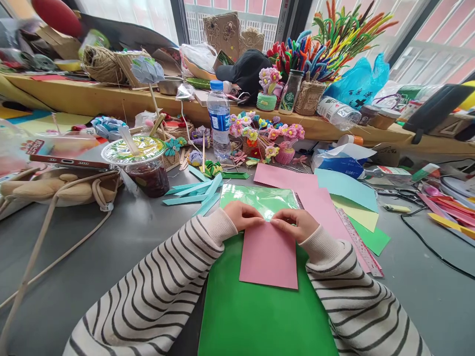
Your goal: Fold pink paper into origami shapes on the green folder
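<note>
A piece of pink paper (269, 257) lies over a green folder (265, 321) in a clear sleeve. Both hands are at the paper's far edge, close together. My left hand (243, 216) pinches that edge from the left, thumb and fingertips pressed together. From the right, my right hand (295, 223) does the same, its fingertips almost meeting the left ones. My fingers cover part of the far edge, so whether it is folded there I cannot tell.
Light blue paper strips (208, 190) and a cup of dark drink (144, 170) stand left of the folder. Larger pink paper (315, 198), blue paper (347, 188) and a patterned ruler (359, 244) lie right. A water bottle (219, 123) and crocheted flowers (265, 131) are behind.
</note>
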Motion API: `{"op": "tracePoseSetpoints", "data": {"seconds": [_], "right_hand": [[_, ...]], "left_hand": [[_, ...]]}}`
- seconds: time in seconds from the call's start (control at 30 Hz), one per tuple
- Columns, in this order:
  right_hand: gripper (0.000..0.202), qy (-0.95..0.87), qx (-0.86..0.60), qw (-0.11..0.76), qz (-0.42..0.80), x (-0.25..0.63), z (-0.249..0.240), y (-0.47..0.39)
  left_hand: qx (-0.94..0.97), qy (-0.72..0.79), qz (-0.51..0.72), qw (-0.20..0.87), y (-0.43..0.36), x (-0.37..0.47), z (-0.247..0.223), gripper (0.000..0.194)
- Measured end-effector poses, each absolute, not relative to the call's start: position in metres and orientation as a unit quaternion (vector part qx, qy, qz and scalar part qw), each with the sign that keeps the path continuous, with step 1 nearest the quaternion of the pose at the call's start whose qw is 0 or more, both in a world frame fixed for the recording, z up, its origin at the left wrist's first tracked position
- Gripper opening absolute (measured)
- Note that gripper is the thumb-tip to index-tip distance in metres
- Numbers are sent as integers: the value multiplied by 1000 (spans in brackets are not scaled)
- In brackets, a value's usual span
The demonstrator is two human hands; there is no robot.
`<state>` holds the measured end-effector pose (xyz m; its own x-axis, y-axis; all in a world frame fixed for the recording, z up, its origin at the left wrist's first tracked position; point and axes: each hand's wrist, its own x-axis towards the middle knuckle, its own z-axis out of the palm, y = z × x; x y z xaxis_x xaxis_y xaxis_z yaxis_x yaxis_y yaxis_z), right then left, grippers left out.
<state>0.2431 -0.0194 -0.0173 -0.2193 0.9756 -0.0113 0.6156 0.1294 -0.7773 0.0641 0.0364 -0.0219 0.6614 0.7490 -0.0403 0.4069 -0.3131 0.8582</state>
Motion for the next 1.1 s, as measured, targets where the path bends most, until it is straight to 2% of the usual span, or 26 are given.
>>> {"op": "tracePoseSetpoints", "data": {"seconds": [0.53,0.6,0.77,0.93,1.1], "right_hand": [[23,-687,-588,234,358,277,-19,-13],[22,-673,-606,250,344,284,-21,-12],[28,-619,-619,355,329,275,-20,-12],[25,-672,-583,282,359,249,-16,-16],[25,-671,-594,287,338,255,-16,-17]], "left_hand": [[785,375,189,455,44,49,-20,32],[770,383,202,467,44,48,-19,31],[761,388,212,475,44,49,-19,29],[778,359,195,478,42,53,-22,26],[713,365,217,558,44,51,-20,23]]}}
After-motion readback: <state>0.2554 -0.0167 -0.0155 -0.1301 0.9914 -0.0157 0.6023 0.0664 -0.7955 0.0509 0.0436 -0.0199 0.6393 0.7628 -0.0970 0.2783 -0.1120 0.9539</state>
